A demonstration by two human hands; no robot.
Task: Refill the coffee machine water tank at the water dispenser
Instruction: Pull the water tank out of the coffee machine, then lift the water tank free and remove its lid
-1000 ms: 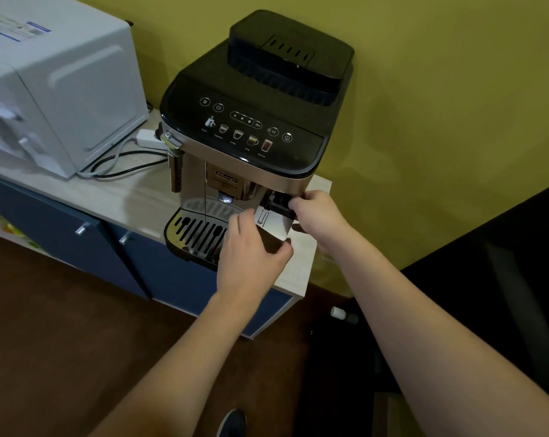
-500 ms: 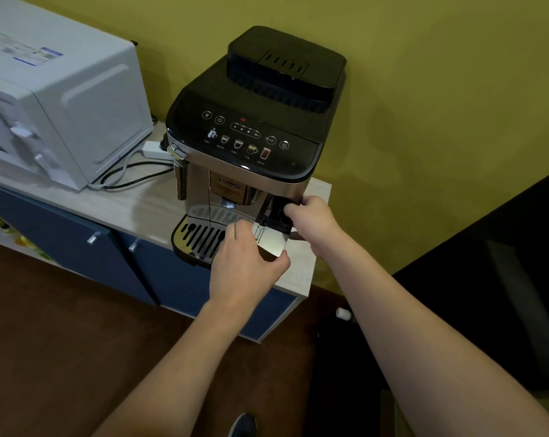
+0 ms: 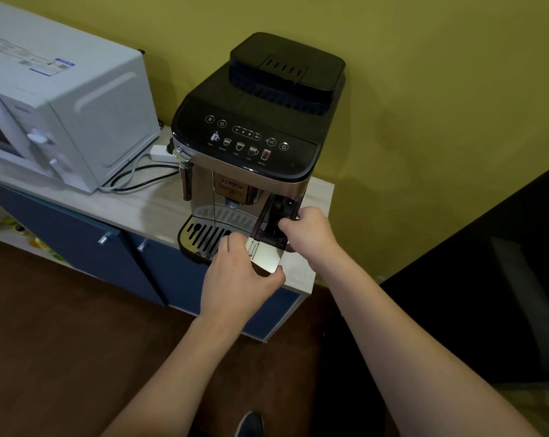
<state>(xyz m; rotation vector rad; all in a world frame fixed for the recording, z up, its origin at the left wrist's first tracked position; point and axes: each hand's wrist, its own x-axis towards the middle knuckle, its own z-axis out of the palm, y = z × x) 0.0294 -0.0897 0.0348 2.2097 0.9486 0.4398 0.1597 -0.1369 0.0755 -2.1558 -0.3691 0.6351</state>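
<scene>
The black and gold coffee machine (image 3: 251, 134) stands on a wooden counter against the yellow wall. Its water tank (image 3: 268, 230), dark see-through with a shiny steel front plate, sticks partly out of the machine's front right side. My left hand (image 3: 238, 279) grips the lower front of the tank, thumb on the plate's bottom edge. At the tank's upper right edge, my right hand (image 3: 311, 234) holds on with curled fingers. The tank's inside is dark, so any water level is hidden. No water dispenser is in view.
A white microwave (image 3: 62, 111) sits left of the machine, with cables and a power strip (image 3: 159, 152) between them. The counter (image 3: 125, 200) tops blue cabinet doors (image 3: 77, 244). The drip tray (image 3: 203, 238) is just left of my left hand. A dark surface (image 3: 487, 279) fills the right.
The tank has slid further out of the machine toward me, showing more of its dark body. Both hands keep their hold and have moved with it.
</scene>
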